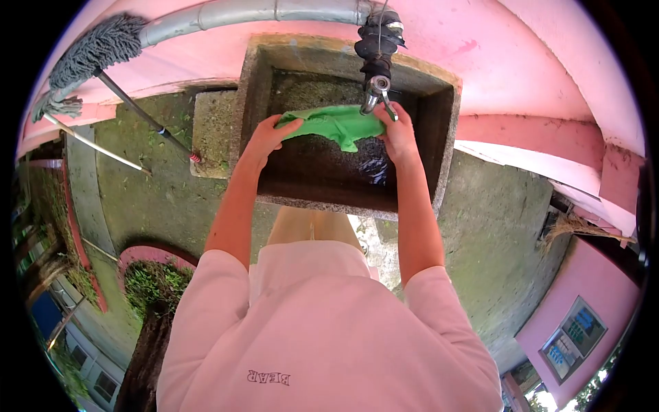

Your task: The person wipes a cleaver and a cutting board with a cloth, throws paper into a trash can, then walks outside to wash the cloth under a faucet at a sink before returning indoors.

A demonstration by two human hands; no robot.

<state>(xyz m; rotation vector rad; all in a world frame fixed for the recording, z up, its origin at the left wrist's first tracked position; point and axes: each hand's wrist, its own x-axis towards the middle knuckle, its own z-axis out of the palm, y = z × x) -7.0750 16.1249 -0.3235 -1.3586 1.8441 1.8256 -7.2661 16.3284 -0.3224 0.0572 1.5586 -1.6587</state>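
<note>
A bright green cloth (328,125) is stretched between my two hands over a stone sink (309,200). Closed on the cloth's left end, my left hand (269,137) has its thumb along the top. My right hand (399,134) grips the right end, directly beside the metal tap (374,95). The tap's lever overlaps my right fingers in this view; whether they touch it I cannot tell. A crumpled fold of cloth hangs down in the middle. Below it, light glints on the wet sink bottom.
Black wrapping covers the pipe joint (377,44) above the tap. A grey mop (96,51) and its dark handle stand to the left, near a rough stone slab (211,130). Pink walls rise behind; a planter (154,285) lies lower left.
</note>
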